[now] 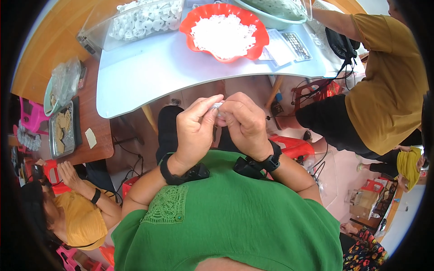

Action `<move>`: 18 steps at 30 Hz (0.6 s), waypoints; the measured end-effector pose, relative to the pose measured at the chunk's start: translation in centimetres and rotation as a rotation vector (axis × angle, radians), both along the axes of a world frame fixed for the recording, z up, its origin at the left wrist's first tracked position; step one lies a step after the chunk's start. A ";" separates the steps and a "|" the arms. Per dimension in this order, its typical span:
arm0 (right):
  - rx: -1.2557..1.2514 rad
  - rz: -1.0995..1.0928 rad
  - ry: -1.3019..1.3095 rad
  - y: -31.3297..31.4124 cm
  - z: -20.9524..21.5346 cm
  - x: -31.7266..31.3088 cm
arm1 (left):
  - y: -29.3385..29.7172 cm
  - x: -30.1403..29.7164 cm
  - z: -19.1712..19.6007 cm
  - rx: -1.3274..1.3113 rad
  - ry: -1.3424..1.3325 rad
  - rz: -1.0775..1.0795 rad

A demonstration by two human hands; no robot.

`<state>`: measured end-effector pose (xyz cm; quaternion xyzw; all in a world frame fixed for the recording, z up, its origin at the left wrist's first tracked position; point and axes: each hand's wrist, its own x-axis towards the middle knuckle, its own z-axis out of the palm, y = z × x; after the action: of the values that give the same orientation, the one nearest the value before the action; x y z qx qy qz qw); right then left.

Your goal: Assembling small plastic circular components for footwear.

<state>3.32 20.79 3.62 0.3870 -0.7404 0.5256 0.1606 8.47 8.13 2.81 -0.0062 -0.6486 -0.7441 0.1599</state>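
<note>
Both my hands meet in front of my chest, just short of the table's near edge. Between the fingertips is a small whitish piece [217, 105], mostly covered, so its kind cannot be made out. My left hand [197, 121] pinches it from the left with thumb and forefinger. From the other side, my right hand [244, 118] closes its bent fingers on the same piece. Beyond them on the table stands a red wavy-rimmed bowl [186, 28] heaped with small white pieces [221, 34].
The pale blue table [149, 74] also carries a clear bin [97, 29] of white plastic parts, a green basin [271, 17] and a tray of small round parts [296, 45]. A brown table [97, 122] holds a metal tray [53, 135]. People in yellow [83, 221] and mustard [384, 86] are on either side.
</note>
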 end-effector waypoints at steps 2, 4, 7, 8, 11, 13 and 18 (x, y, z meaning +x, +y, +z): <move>0.013 0.010 0.035 0.0 -0.1 0.0 | 0.0 -0.1 0.1 -0.071 0.038 0.024; -0.041 0.030 -0.028 -0.1 0.0 -0.1 | -0.2 -0.2 0.5 -0.094 0.048 0.027; -0.114 -0.038 -0.210 -0.4 0.4 0.5 | -0.2 -0.6 0.3 -0.102 0.064 0.030; -0.116 -0.036 -0.210 -0.5 0.3 0.5 | -0.2 -0.7 0.2 -0.084 0.071 0.029; -0.196 -0.067 -0.442 -0.6 -0.3 0.3 | -0.4 -0.6 0.3 -0.033 -0.031 0.012; -0.160 0.037 -0.572 -0.5 -0.7 -0.3 | -0.9 -0.8 0.2 0.023 -0.083 -0.044; -0.193 0.084 -0.739 0.2 0.5 -1.6 | -1.5 -1.8 0.4 0.414 -0.227 -0.201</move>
<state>1.69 20.96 4.11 0.1845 -0.6789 0.7032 -0.1029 6.66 6.66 3.22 0.0459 -0.4922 -0.8692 0.0090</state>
